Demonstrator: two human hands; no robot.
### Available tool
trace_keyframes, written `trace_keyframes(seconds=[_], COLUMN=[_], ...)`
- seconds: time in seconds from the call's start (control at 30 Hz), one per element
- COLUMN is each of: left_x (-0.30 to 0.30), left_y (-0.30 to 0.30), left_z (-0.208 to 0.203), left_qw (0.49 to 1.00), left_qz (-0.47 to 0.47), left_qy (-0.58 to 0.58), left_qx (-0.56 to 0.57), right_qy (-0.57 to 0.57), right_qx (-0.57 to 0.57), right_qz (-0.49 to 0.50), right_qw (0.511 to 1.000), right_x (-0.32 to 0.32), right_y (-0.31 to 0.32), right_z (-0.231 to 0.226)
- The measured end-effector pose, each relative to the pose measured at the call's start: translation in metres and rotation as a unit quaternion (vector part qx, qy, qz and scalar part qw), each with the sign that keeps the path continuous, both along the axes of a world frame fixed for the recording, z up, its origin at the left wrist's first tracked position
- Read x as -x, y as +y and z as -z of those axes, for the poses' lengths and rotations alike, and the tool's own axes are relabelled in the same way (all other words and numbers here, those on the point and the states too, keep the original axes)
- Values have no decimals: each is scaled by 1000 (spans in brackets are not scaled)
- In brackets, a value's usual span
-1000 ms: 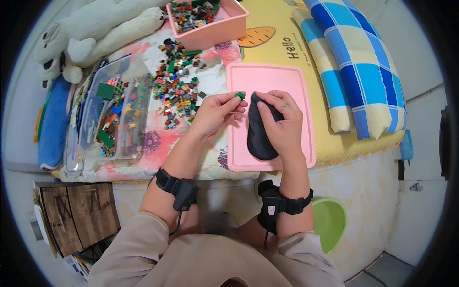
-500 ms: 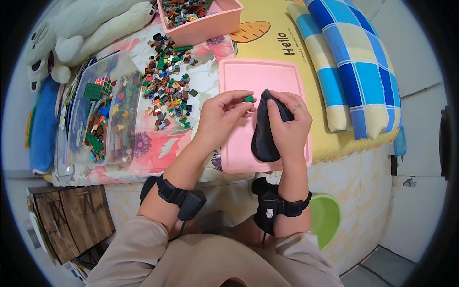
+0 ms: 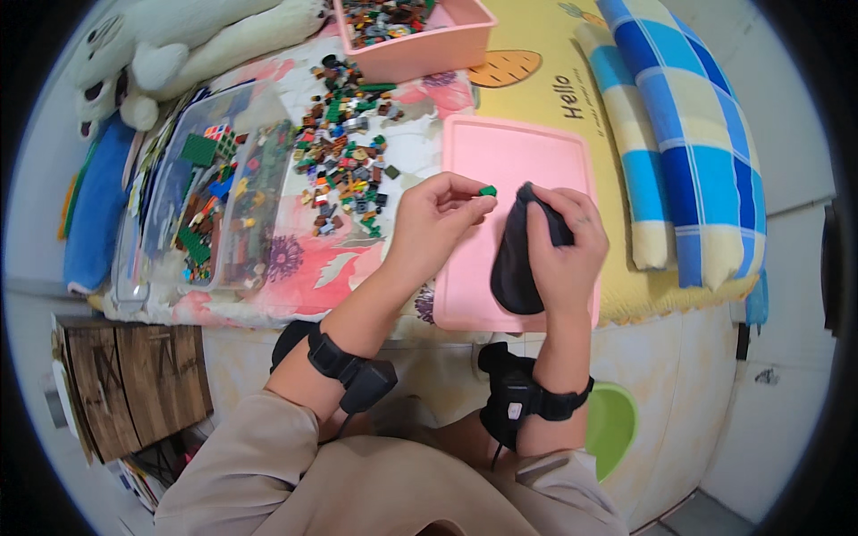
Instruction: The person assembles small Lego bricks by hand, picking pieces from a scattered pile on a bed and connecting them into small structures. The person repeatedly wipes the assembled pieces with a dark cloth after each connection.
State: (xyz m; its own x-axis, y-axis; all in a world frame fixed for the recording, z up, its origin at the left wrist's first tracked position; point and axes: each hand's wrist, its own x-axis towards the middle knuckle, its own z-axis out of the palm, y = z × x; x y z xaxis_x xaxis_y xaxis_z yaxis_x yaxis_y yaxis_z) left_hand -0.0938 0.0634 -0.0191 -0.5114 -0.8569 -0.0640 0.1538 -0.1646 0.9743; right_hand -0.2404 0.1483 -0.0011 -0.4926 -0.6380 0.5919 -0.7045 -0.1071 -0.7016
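Note:
My left hand [image 3: 438,217] pinches a small green toy brick [image 3: 487,191] between thumb and fingertips. Just to its right, my right hand [image 3: 569,246] grips the upper end of a black cloth pouch [image 3: 516,277], thumb in front. The pouch hangs long and soft over a pink plastic lid [image 3: 465,308], and I cannot see inside it. A small gap separates the brick from the pouch's top. Left of my left hand, a heap of mixed toy bricks [image 3: 344,165] is spread on the flowered cloth.
A pink bin [image 3: 420,55] of bricks stands at the back. Far left are a clear divided box [image 3: 255,201] with bricks and a white plush toy [image 3: 170,54]. Blue checked pillows [image 3: 688,134] lie at right. A green basin [image 3: 612,429] sits below the bed edge.
The whole view has shifted, so the scene sits further right. My left hand still pinches the green brick and my right still grips the pouch; their spacing is nearly unchanged.

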Motion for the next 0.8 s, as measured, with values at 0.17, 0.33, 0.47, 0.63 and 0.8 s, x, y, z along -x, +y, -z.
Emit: trace_keyframes(seconds=[0.17, 0.33, 0.47, 0.63, 0.8], left_x=[-2, 3, 3, -8, -30], left_y=[-5, 5, 7, -4, -24], left_z=[7, 3, -5, -7, -6], left_qw=[955, 989, 984, 950, 904], left_qz=[43, 40, 41, 20, -76], left_qy=[124, 56, 66, 183, 296], left_qx=[-264, -132, -159, -250, -300], right_qy=[-50, 21, -4, 97, 173], right_qx=[-14, -77, -161, -249, -168], right_qz=[-118, 7, 3, 12, 65], right_qw=[992, 997, 987, 964, 968], right_x=[-16, -3, 5, -4, -23], right_y=[3, -2, -8, -25, -41], right_z=[-1, 8, 19, 34, 27])
